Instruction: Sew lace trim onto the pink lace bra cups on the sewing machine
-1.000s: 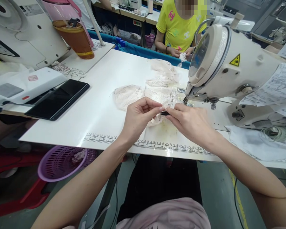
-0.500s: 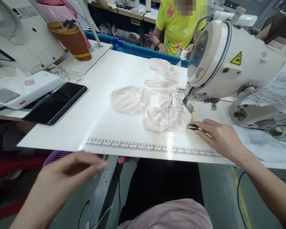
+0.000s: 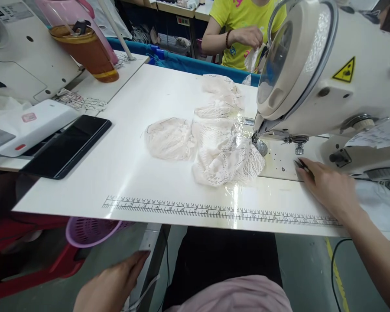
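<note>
The right hand (image 3: 332, 187), gripping a dark-tipped tool (image 3: 300, 164), has shifted right, leaving the mid-frame lace (image 3: 225, 162) free; left hand (image 3: 112, 279), lower left, looks pinched (contents, if any, hidden).

Our right hand (image 3: 329, 186) has carried the black-tipped tool (image 3: 300, 164) rightward from the lacy fabric (image 3: 227, 160); our left hand (image 3: 110, 281) has left that fabric, dropping below the surface's (image 3: 162, 182) front edge.

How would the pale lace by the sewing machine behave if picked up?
The lace would probably flop, since it lies in soft folds. It looks light, being thin and openwork. It might snag, lying so near the sewing machine.
</note>
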Available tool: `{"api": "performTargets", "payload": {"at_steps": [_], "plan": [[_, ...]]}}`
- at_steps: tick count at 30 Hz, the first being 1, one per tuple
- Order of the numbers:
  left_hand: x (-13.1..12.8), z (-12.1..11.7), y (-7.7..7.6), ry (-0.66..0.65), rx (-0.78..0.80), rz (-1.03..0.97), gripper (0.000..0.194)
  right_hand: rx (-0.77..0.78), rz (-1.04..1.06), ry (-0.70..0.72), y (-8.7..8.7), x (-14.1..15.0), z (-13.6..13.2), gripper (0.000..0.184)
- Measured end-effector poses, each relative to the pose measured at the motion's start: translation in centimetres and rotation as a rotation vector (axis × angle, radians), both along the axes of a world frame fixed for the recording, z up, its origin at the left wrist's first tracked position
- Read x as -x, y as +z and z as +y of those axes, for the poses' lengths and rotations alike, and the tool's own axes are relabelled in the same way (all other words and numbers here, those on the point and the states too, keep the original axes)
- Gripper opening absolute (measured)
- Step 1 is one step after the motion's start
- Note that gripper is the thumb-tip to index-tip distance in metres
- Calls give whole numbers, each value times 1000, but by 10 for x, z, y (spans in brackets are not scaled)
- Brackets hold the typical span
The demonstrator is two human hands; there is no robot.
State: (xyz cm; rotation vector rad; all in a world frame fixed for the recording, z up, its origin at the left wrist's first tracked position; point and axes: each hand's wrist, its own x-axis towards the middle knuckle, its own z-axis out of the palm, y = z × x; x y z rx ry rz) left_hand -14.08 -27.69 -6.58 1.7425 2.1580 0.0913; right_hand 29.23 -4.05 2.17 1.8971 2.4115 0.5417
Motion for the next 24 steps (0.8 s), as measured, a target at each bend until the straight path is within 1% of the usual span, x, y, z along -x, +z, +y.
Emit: {"api": "performTargets", "payload": {"at_steps": [1, 2, 3, 4, 5, 6, 7, 8, 10, 12, 14, 15, 17, 19, 20, 21, 22, 24], "plan": [[-6, 15, 17, -73, -120, -17, 26, -7, -9, 0, 0, 1, 1, 43], [-14, 32, 34, -141, -303, -27, 25, -8, -20, -5, 0, 2, 2, 43], [-23, 50, 50, -206, -469, -54, 27, -5, -29, -11, 0, 2, 3, 43], [-34, 68, 63, -291, -585, -102, 30, 0, -36, -14, 0, 3, 3, 44], [-44, 88, 75, -358, -684, -140, 33, 2, -41, -9, 1, 3, 3, 44], [-55, 108, 85, -420, -751, -169, 36, 4, -47, 7, 1, 3, 2, 44], [-65, 129, 92, -483, -781, -192, 35, -1, -51, 33, 1, 3, 2, 43], [-74, 149, 98, -527, -762, -216, 34, -8, -56, 63, 1, 2, 1, 43], [-88, 189, 105, -549, -655, -244, 36, -31, -67, 113, 1, 0, 0, 41], [-95, 223, 108, -611, -476, -283, 47, -55, -64, 149, 0, -3, -1, 39], [-96, 248, 111, -671, -291, -319, 54, -72, -30, 185, 1, -3, -3, 37], [-95, 257, 113, -691, -228, -324, 55, -83, -2, 205, 2, -2, -4, 36], [-91, 268, 116, -724, -166, -309, 47, -85, 63, 239, 5, 4, -8, 33], [-86, 270, 119, -763, -157, -294, 34, -65, 158, 279, 9, 17, -12, 30], [-84, 269, 120, -764, -171, -296, 28, -54, 238, 310, 12, 25, -14, 29], [-83, 266, 120, -740, -203, -296, 23, -1, 338, 342, 14, 35, -16, 27], [-82, 261, 120, -691, -255, -295, 19, 86, 459, 368, 16, 46, -19, 26], [-83, 248, 118, -550, -406, -313, 13, 356, 752, 388, 19, 69, -21, 29]]}}
